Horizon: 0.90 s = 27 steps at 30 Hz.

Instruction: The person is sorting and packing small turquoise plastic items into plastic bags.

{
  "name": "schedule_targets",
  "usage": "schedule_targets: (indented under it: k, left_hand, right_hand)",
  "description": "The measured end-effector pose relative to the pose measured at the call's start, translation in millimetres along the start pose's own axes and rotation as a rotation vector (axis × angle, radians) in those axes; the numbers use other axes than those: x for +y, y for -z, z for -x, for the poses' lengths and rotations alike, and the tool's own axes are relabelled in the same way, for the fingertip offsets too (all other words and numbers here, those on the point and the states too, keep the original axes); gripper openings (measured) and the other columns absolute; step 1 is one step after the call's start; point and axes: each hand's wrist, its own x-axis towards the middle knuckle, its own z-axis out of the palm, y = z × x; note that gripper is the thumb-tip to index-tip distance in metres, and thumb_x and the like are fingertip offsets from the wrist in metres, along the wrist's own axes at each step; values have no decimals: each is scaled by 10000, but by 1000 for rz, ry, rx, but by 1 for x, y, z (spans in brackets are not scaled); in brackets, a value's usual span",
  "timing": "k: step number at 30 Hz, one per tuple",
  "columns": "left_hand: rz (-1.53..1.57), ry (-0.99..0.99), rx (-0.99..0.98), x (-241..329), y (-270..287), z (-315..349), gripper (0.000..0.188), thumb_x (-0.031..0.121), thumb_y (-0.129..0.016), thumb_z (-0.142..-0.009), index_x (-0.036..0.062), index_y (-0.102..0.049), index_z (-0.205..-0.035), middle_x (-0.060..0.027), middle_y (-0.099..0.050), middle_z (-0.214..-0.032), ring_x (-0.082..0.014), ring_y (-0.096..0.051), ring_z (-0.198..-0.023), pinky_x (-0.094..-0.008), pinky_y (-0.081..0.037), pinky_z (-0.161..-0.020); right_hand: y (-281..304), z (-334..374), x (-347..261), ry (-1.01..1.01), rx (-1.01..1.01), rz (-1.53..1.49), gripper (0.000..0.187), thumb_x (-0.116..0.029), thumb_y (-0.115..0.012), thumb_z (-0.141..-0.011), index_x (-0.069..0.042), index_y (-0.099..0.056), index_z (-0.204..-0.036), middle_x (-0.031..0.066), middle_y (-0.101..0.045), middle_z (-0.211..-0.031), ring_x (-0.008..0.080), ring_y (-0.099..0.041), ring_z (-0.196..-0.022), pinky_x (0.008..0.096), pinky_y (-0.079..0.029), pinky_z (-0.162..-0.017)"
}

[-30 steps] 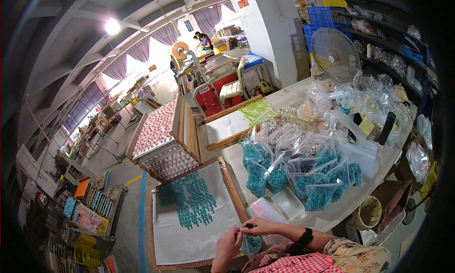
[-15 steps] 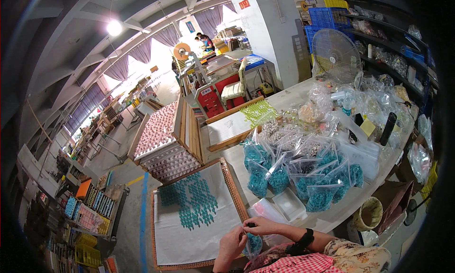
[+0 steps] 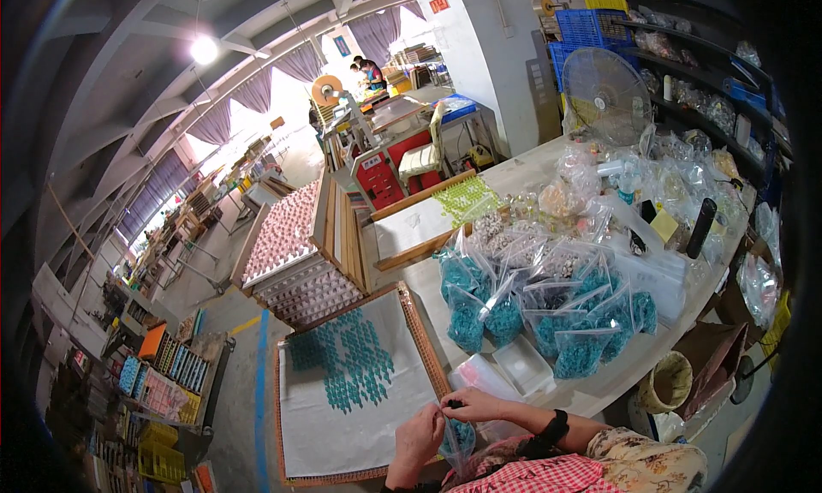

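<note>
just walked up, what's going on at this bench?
A person's left hand and right hand meet above a clear bag of small teal pieces; their exact grip is too small to tell. Beside them, a white-lined tray bears rows of teal pieces toward its far end. More teal-filled bags sit to the right, behind a white open box.

No wording is clear enough to read. A red sign is on the pillar, and a white label with dark marks is on the red cabinet.
</note>
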Motion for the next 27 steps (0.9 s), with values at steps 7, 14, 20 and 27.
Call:
schedule_targets:
  k: [7,14,20,27]
  left_hand:
    - [-31,-20,12,-1,-3,-3,194,275,-557,-870,89,-524,-826,-135,-610,-756,-358,-609,-689,-456,-461,-553]
    - [-38,-74,80,9,-1,-4,201,249,-577,-861,80,-511,-774,-143,-592,-678,-373,-602,-641,-458,-450,-528]
    - [-111,-55,119,11,1,-4,215,242,-604,-822,78,-502,-728,-135,-591,-662,-357,-603,-615,-459,-447,-514]
    - [-235,-3,143,2,-1,-3,229,316,-649,-789,105,-560,-769,-88,-613,-688,-312,-623,-629,-423,-476,-514]
  right_hand:
    - [-7,-3,11,222,167,163,279,-296,-596,-847,-38,-645,-942,99,-644,-746,172,-589,-641,310,-474,-621]
    - [-4,-3,9,95,139,209,284,-314,-608,-789,-48,-660,-876,115,-630,-706,214,-585,-614,337,-464,-610]
    - [-2,0,-2,-1,189,327,297,-337,-620,-767,-47,-660,-818,115,-611,-653,225,-585,-586,346,-465,-604]
    - [-2,4,-13,7,246,385,315,-360,-637,-760,-51,-663,-815,121,-622,-661,247,-620,-605,354,-480,-601]
